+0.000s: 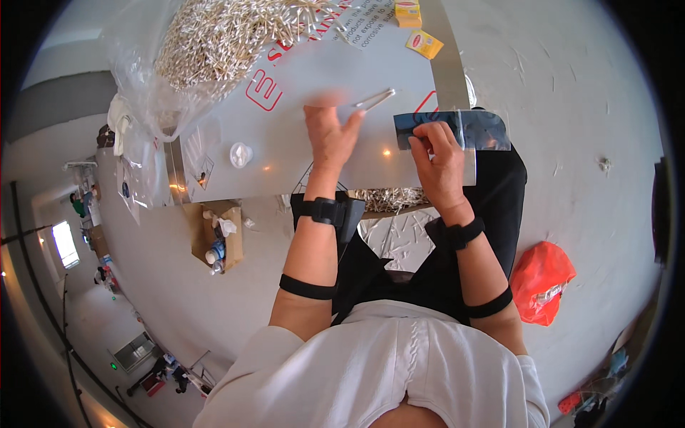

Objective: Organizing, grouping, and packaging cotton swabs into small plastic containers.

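Note:
My right hand (437,153) is closed at the left end of a shiny dark blue plastic pouch (481,128), thumb and fingers pinched on it by the table's right edge. My left hand (330,135) hovers over the middle of the grey-white table (285,157). Its thumb stands well apart from the fingers, whose tips are smeared by motion, and no held thing shows. Just beyond that thumb lie a few loose cotton swabs (376,98). At the far left, a big heap of cotton swabs (214,46) spills from a clear plastic bag (128,50).
A small round white container (241,155) stands left of my left hand. Yellow packets (425,44) lie at the far right. Under the table are an open cardboard box (232,250) and more swabs (389,200). A red plastic bag (544,282) sits on the floor to my right.

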Motion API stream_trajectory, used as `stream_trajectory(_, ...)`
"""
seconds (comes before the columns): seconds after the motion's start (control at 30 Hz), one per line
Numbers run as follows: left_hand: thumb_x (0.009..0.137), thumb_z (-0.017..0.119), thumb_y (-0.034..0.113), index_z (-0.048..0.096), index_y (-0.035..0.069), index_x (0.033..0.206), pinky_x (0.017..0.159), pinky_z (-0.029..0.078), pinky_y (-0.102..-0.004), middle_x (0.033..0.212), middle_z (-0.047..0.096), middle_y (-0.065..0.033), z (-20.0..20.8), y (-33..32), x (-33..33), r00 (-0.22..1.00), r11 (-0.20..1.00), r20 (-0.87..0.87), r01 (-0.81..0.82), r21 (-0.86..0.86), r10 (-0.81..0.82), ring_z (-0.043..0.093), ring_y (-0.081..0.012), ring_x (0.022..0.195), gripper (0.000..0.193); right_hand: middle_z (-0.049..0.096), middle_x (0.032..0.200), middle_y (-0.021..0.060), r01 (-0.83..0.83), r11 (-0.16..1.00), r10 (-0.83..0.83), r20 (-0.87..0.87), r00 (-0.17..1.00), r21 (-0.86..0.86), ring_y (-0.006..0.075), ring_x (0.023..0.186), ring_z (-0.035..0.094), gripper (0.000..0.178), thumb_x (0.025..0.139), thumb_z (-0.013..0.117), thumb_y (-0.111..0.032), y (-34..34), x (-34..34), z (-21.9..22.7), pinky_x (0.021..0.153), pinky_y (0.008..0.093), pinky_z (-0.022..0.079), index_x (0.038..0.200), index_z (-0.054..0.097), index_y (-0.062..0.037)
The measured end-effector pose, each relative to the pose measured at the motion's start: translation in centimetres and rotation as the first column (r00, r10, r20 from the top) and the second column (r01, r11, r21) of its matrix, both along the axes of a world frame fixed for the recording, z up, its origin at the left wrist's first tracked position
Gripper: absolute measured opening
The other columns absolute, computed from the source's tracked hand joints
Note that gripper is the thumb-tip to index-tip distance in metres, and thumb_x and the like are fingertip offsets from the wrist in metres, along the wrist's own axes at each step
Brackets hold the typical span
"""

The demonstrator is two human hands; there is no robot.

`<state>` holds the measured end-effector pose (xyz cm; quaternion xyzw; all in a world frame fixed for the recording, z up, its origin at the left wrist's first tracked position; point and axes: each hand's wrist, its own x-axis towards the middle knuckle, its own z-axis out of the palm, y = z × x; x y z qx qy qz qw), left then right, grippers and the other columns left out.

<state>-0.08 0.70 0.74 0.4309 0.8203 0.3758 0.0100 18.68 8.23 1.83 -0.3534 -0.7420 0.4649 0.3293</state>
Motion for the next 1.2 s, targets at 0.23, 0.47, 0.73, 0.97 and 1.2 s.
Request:
stream_trajectory(0.23,0.074,0.071,0.006,0.057,0.009,0.084,0.080,0.038,-0.0436,0.094,0.053,-0.0056,0.3,1.1,0.4,0.961,0.975,-0.214,0.139,-0.172,-0.175,0.049,-0.0294,0.095,0.017,0.057,0.106,0.0124,-0.081,0.919,0.040,0.112,0.993,0.385,0.0328,0.099,0.055,0.032,0.070,0.070,-0.004,1.6,-4.3,-0.1,0.084,0.0425,0.046,0.101,0.064,-0.0052)
stream_trajectory(0.47,0.072,0.073,0.005,0.060,0.006,0.091,0.085,0.041,-0.0423,0.095,0.057,-0.0077,1.1,-3.1,-2.1,0.975,0.952,-0.064,0.194,-0.237,-0.215,0.052,-0.0296,0.097,0.023,0.056,0.108,0.0066,-0.226,0.879,0.130,0.246,0.961,0.419,0.0269,0.099,0.054,0.032,0.071,0.071,-0.011,-0.4,-6.0,-1.9,0.084,0.0400,0.042,0.102,0.064,-0.0102)
stream_trajectory(0.73,0.077,0.074,0.028,0.054,-0.004,0.106,0.090,0.042,-0.0486,0.106,0.056,-0.0205,0.6,6.0,-13.4,0.956,0.956,-0.024,-0.293,0.031,0.293,0.050,-0.0373,0.105,0.047,0.057,0.108,0.0054,-0.262,0.904,0.156,0.312,0.937,0.338,0.0267,0.099,0.053,0.028,0.073,0.067,-0.008,-0.3,-6.7,-0.7,0.084,0.0396,0.040,0.100,0.061,-0.0083)
stream_trajectory(0.97,0.076,0.071,0.041,0.055,-0.006,0.107,0.090,0.042,-0.0495,0.113,0.053,-0.0221,-0.1,10.7,-16.0,0.769,0.738,-0.311,-0.632,-0.238,0.558,0.047,-0.0362,0.113,0.059,0.057,0.108,0.0061,-0.276,0.895,0.151,0.346,0.926,0.349,0.0271,0.099,0.053,0.030,0.073,0.067,-0.009,-0.1,-6.9,-0.7,0.084,0.0399,0.040,0.102,0.060,-0.0076)
stream_trajectory(1.2,0.075,0.066,0.014,0.061,-0.002,0.091,0.085,0.047,-0.0489,0.100,0.061,-0.0223,-0.3,7.1,-17.6,0.914,0.895,-0.256,-0.376,-0.240,0.315,0.058,-0.0405,0.099,0.023,0.056,0.108,0.0066,-0.278,0.896,0.158,0.338,0.928,0.345,0.0280,0.098,0.053,0.029,0.073,0.066,-0.010,-0.3,-6.8,-0.9,0.083,0.0405,0.040,0.101,0.059,-0.0078)
